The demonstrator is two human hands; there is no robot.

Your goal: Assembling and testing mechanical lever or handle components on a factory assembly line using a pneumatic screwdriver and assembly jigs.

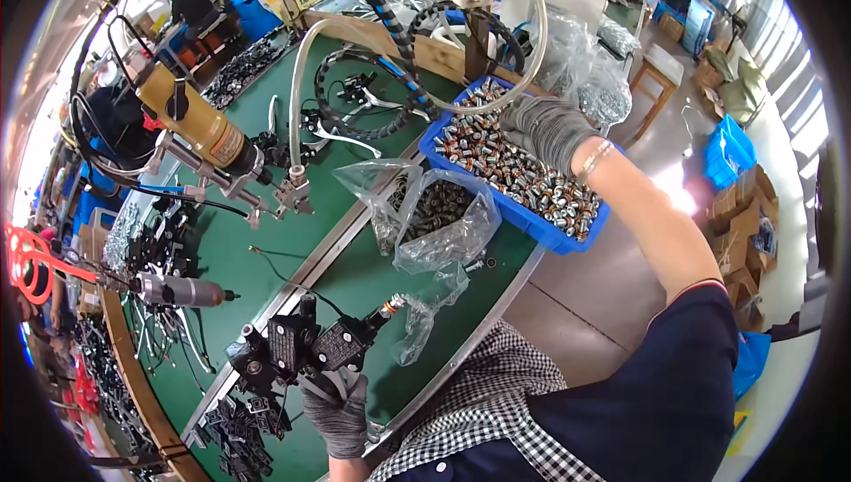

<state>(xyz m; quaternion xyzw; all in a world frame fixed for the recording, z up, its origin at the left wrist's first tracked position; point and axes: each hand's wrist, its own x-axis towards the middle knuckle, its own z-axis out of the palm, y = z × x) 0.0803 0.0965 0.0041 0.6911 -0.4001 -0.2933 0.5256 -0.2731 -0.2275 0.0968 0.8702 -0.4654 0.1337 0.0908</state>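
My left hand [337,413], in a grey knit glove, is closed around silver levers below a cluster of black brake lever housings [282,347] over the bench's near edge. At the right end of one housing sticks out a small metal piston [388,307] with an orange ring and a spring. My right hand [548,130], gloved the same way, reaches to the far right side of a blue bin [532,227] heaped with similar pistons [505,158]. Its fingers bend down together at the heap; the fingertips are hidden, so what they hold cannot be made out.
A clear plastic bag [448,234] of small dark parts lies beside the bin on the green bench [266,256]. A gold pneumatic tool [199,123] and a grey driver [182,290] hang at left. Black housings [239,438] pile at the near left. Hoses arch overhead.
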